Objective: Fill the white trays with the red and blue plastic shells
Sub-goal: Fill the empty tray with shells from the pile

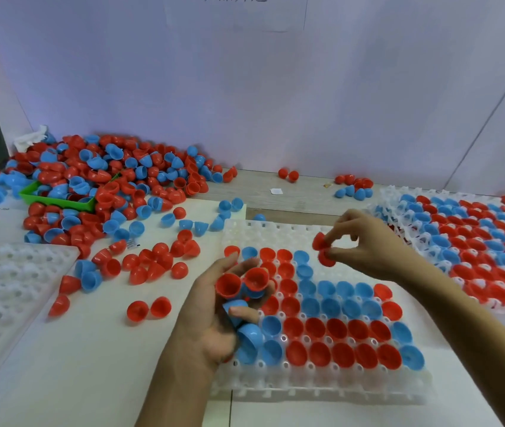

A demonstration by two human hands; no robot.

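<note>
Glossy plastic shells (335, 329) (red, blue), translucent white plastic tray (322, 383)

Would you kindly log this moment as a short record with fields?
left hand: holds several red and blue shells
right hand: pinches two red shells
middle tray: partly filled, far rows empty
right tray: looks nearly full
left tray: no shells visible in it
loose pile: far left, covering a green bin
</note>
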